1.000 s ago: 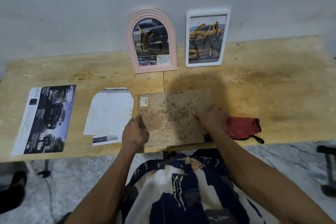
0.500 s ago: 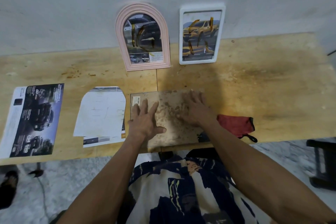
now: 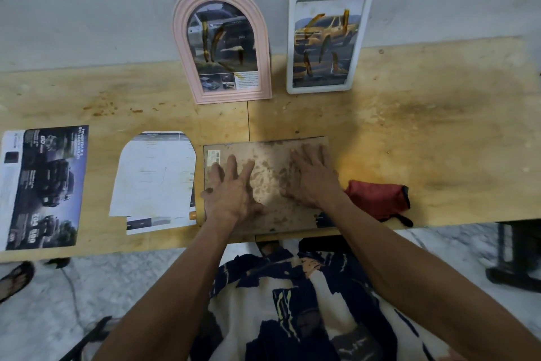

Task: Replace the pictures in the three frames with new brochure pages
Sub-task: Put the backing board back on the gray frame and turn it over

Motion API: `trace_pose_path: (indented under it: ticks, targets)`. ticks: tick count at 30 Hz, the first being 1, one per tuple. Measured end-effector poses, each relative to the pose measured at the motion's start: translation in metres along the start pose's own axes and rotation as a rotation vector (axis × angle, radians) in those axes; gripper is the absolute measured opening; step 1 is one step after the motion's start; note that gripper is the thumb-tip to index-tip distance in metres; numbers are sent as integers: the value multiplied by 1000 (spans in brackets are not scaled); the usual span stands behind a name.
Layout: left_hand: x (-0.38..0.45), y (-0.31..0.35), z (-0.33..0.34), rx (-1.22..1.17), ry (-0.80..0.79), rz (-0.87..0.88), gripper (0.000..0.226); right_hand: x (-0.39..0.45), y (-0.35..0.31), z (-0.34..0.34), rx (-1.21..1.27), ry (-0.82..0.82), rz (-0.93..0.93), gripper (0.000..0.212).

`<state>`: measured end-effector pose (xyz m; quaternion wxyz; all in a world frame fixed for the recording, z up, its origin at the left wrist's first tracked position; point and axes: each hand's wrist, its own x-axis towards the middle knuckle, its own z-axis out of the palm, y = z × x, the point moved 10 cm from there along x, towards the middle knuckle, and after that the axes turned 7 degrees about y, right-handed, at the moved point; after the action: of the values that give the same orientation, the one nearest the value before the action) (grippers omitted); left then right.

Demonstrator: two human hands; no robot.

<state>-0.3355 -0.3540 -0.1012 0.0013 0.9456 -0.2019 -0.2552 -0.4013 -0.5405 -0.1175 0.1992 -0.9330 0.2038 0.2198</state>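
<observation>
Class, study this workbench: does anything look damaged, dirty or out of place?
Yes. The face-down frame's backing board under both hands is blotched with brown stains, and orange-brown streaks smear the pink arched frame and white frame.

pink arched frame [image 3: 221,44] | white frame [image 3: 329,40] | red cloth [image 3: 377,199]

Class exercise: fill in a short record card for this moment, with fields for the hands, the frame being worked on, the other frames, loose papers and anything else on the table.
left hand: flat, fingers spread, on the frame back
right hand: flat on the same back
face-down frame: stained brown backing up, at the table front edge
pink arched frame: upright against the wall
white frame: upright, right of the pink one
brochure page: far left, flat
arch-cut paper: lying over another sheet
red cloth: right of the hands
</observation>
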Motion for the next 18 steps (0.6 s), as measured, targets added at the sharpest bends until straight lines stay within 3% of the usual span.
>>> trace_pose_path:
  ticks: [9, 14, 18]
  targets:
    - [-4, -2, 2, 2, -17, 8, 118, -6, 1, 2, -18, -51, -64, 109]
    - [-4, 0, 1, -14, 14, 19, 117, -24, 0, -8, -64, -3, -121, 98]
    - [-10, -2, -7, -67, 103, 20, 104, -50, 11, 10, -160, -50, -147, 106]
